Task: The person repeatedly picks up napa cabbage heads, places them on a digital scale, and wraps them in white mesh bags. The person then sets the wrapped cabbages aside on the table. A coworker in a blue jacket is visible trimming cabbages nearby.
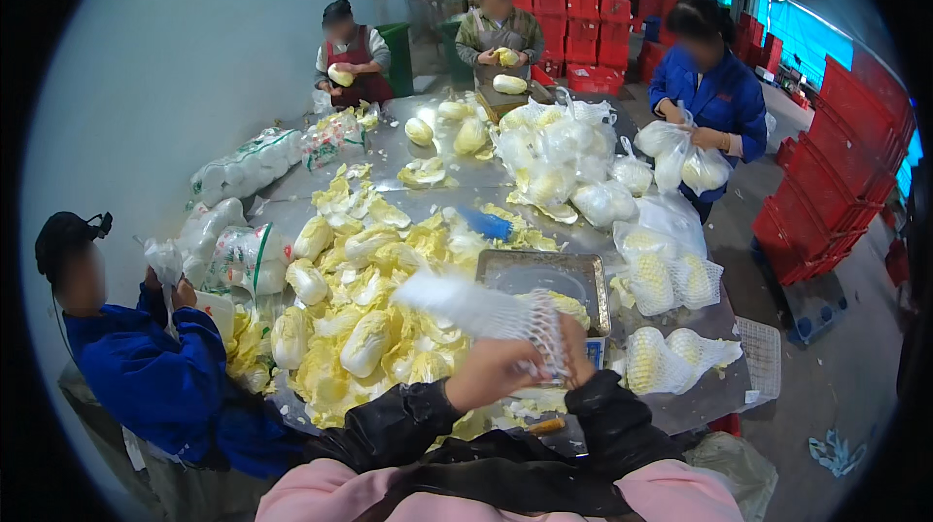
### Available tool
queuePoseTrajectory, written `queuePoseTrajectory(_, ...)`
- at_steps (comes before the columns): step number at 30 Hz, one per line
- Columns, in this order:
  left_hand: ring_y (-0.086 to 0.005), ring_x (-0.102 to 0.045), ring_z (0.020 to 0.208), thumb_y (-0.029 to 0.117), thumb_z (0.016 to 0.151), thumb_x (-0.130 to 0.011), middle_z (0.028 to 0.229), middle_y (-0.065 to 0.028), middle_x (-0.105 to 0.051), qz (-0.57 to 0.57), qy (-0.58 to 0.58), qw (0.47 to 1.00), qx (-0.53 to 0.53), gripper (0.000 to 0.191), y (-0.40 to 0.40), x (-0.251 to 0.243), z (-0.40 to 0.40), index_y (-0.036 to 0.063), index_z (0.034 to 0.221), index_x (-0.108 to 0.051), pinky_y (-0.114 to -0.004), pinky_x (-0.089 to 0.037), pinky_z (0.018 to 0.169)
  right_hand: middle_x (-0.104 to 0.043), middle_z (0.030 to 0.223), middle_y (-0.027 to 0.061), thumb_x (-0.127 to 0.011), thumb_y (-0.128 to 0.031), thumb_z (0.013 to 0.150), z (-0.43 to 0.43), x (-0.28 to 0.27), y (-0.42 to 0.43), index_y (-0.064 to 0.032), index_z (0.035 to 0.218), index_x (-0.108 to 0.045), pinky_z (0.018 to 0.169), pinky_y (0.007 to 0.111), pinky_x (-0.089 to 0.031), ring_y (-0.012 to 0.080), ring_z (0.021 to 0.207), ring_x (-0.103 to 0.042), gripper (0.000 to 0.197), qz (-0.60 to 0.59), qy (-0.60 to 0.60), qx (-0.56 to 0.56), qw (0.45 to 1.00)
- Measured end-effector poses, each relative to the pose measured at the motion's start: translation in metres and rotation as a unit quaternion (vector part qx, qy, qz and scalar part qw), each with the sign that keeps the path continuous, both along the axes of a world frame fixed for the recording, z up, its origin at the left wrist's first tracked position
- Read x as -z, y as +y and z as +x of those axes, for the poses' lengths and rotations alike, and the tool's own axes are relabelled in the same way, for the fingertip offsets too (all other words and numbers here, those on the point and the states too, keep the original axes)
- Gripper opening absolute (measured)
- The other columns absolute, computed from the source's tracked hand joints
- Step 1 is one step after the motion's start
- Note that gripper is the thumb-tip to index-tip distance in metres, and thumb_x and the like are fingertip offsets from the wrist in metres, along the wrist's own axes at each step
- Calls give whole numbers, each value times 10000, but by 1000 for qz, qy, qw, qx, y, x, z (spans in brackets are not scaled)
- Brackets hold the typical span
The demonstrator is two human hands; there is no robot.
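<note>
My left hand and my right hand both grip a white foam net sleeve at its near end. Its far end is blurred and stretches to the left. Just beyond my right hand, a napa cabbage lies on the metal tray of a weighing scale, partly hidden by the sleeve. Left of my hands is a heap of loose yellow cabbage leaves, with trimmed napa cabbages among them. Several cabbages in foam nets lie to the right. Near my sleeves rests an orange handle, perhaps a knife's.
A co-worker in blue stands close on my left; other people work along the far side. Bagged cabbages are piled on the metal table. Red crates are stacked at right, and a white plastic basket sits by the table edge.
</note>
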State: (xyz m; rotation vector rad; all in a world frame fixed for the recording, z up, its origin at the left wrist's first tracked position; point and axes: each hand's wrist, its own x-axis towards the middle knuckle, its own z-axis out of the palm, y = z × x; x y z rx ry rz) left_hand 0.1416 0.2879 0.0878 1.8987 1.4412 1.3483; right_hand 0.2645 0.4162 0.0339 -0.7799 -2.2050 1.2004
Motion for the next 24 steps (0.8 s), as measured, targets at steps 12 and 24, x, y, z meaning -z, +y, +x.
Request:
queuePoseTrajectory(12,-109,-551,541,150,778,-685,631,-67,-596,-44,-164,979,-109,183,21,20,17,32,839,-559,-241,-424,511,-546,1053,225,-499,-5,818,8,50,-39,47,1093,-542,921,431,-418,386,986,-526,284,46,87,-14,995)
queuePoseTrajectory(24,-199,-572,652,651,897,-230,767,-62,-582,-354,-668,654,5,633,-12,180,-39,108,1101,-483,-351,-517,613,-542,1162,155,-534,-266,894,99,93,-49,-12,1220,-481,945,404,-407,276,1085,-508,417,-493,278,235,791)
